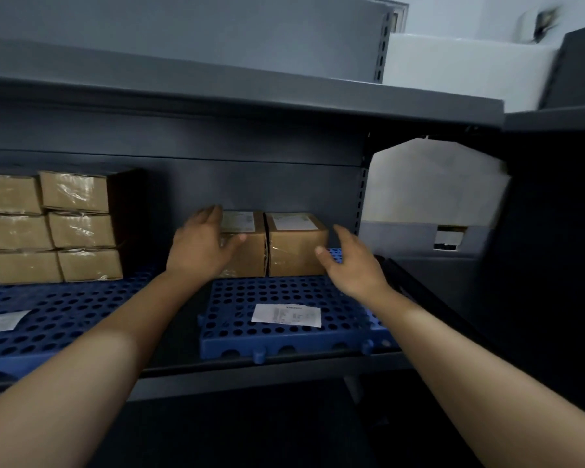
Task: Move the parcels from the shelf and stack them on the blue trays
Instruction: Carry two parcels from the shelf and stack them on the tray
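Note:
Two brown cardboard parcels stand side by side at the back of a blue perforated tray [284, 336] on the shelf. My left hand [205, 244] lies against the left side of the left parcel [250, 251], fingers over its top edge and thumb on its front. My right hand [352, 261] hovers with relaxed fingers just off the right side of the right parcel [296, 251]; whether it touches is unclear. A stack of several brown parcels [48, 228] fills the back of a second blue tray [58, 319] on the left.
A white paper slip [286, 314] lies on the right tray and another slip [0, 322] on the left tray. A grey shelf board [250, 99] hangs low above. A perforated upright [360, 197] bounds the bay on the right, with a dark panel [537, 231] beyond.

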`<state>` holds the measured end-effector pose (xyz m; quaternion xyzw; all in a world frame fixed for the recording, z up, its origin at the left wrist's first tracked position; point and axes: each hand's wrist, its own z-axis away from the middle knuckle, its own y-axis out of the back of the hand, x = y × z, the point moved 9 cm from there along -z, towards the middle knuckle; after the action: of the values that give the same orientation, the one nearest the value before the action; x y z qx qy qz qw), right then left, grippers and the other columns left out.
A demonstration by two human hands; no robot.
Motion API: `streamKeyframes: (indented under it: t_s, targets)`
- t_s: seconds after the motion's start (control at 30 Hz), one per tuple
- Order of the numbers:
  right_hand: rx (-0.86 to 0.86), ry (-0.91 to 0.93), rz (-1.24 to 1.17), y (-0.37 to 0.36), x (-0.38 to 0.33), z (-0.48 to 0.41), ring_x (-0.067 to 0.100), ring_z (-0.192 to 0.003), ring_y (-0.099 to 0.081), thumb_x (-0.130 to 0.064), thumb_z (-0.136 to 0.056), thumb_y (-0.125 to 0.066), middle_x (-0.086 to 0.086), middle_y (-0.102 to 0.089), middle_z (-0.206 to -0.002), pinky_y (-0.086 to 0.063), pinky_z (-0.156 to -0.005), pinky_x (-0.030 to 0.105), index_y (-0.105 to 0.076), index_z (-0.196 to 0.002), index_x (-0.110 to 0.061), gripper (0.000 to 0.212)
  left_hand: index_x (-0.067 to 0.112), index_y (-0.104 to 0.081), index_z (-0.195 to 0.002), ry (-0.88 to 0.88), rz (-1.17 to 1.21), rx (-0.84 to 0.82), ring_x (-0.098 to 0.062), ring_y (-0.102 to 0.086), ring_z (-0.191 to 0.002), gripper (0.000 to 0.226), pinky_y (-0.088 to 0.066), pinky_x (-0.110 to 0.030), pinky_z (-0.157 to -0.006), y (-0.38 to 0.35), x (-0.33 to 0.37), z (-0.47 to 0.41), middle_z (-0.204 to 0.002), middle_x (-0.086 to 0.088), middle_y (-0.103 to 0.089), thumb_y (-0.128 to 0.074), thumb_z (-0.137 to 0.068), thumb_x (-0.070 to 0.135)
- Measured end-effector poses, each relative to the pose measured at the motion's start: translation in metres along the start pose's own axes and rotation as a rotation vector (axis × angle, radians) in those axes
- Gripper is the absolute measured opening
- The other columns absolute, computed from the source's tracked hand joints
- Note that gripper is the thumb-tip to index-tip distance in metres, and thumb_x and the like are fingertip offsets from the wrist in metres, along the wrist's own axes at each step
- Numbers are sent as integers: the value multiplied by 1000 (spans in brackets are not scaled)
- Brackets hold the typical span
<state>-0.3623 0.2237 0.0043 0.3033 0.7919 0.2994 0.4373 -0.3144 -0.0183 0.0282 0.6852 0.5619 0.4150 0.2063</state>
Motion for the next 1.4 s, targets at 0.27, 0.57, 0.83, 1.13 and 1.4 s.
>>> streamKeyframes:
  t_s: [0.27,0.57,0.83,1.13,1.4]
  targets:
    - [-18,59,393,53,19,81,25,-148,-13,-45,-93,-55,7,-20,-160,-20,-117,42,-22,-152,-18,73,11,-23,-151,-278,-185,-71,-25,-20,-146,72,-13,-42,-118,-2,115,72,-158,-10,-25,-52,-94,44]
    - [-111,-35,575,85,44,192,26,-149,-7,-41,-92,-55,8,-16,-160,-15,-117,43,-21,-151,-22,71,13,-24,-149,-396,-337,-275,-25,-25,-142,74,-23,-40,-114,-24,183,179,-155,-6,-29,-56,-91,46]
    - [-143,-144,678,92,50,281,26,-148,-11,-42,-91,-54,9,-22,-158,-19,-116,42,-26,-147,-19,67,13,-19,-152,-531,-311,-385,-24,-19,-146,76,-19,-41,-117,-33,207,252,-158,-7,-23,-52,-92,46]
    - [-146,-441,706,94,46,409,26,-148,-11,-41,-92,-55,8,-26,-156,-19,-117,43,-22,-149,-19,69,14,-16,-153,-763,-193,-497,-23,-17,-147,75,-18,-40,-118,-36,221,349,-160,-5,-21,-50,-94,45]
    - [-157,-755,743,117,41,554,27,-148,-12,-42,-93,-53,10,-26,-156,-20,-116,44,-23,-149,-18,69,14,-15,-153,-957,-78,-593,-22,-16,-147,74,-18,-40,-119,-21,245,453,-160,-4,-20,-50,-95,44]
